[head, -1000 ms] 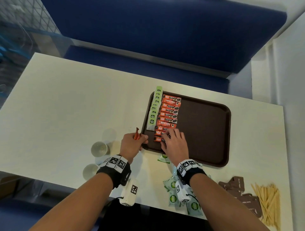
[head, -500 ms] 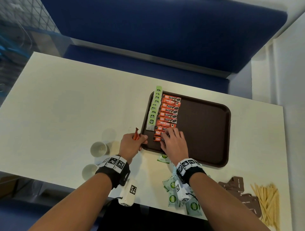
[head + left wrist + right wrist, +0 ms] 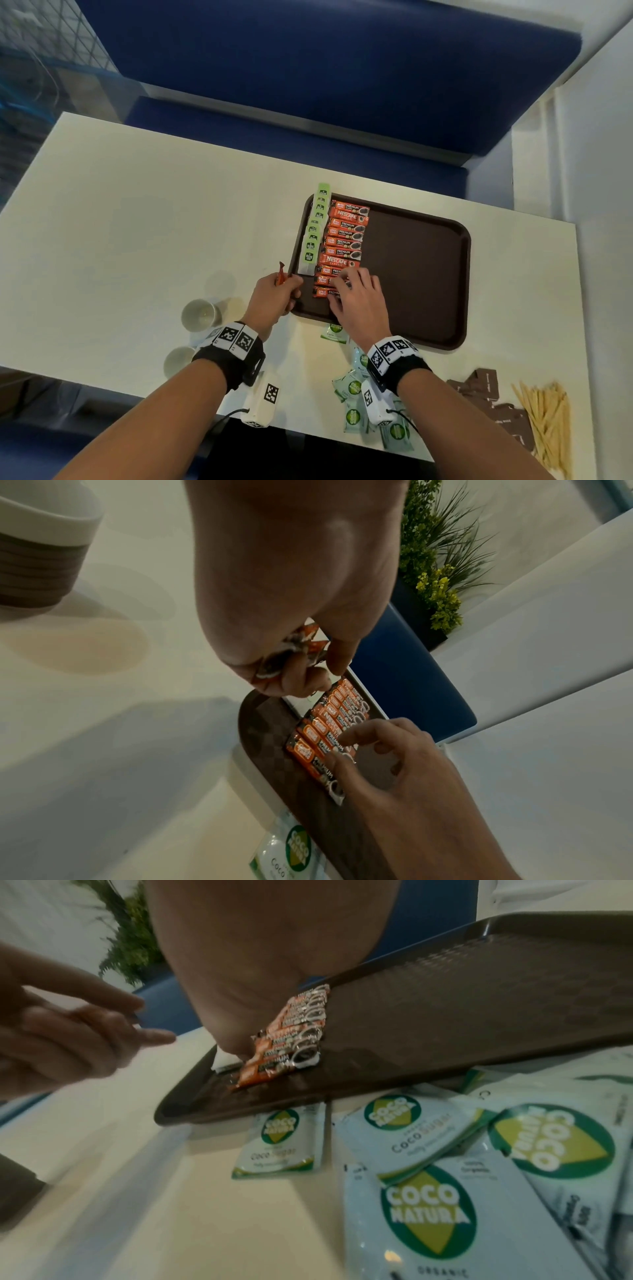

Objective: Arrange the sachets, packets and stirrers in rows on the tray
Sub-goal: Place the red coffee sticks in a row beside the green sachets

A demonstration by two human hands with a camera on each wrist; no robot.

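A brown tray (image 3: 418, 274) lies on the white table. Along its left edge runs a row of green tea sachets (image 3: 314, 233), and beside it a row of orange coffee sachets (image 3: 345, 240). My right hand (image 3: 356, 299) rests over the near end of the orange row, fingertips (image 3: 352, 735) pressing on the nearest sachets (image 3: 308, 753). My left hand (image 3: 274, 298) stays at the tray's near left corner and grips a few more orange sachets (image 3: 291, 649), whose ends poke up from the fist (image 3: 281, 272).
White and green coco sugar packets (image 3: 356, 404) lie at the table's front edge under my right wrist, one (image 3: 334, 334) against the tray. Brown packets (image 3: 489, 387) and wooden stirrers (image 3: 548, 421) lie at the front right. Two paper cups (image 3: 198, 315) stand left.
Both hands stay in place. The right fingertips shift only slightly on the nearest orange sachets.
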